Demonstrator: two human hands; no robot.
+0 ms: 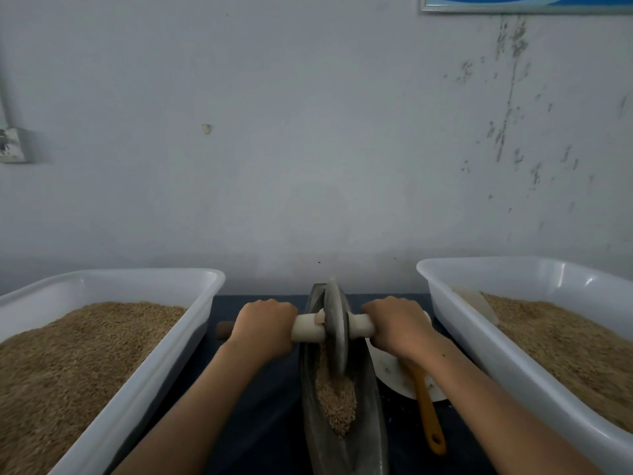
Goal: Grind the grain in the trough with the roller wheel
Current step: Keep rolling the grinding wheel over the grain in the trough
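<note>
Left hand (263, 325), right hand (397, 323) grip roller wheel (336, 332) axle (knuckles up).

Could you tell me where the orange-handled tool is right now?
The orange-handled tool lies right of the trough, its head on the white plate beneath the right hand.

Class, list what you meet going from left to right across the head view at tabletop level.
Left tub of grain → left hand on the axle → roller wheel in the trough → right hand on the axle → right tub of grain.
</note>
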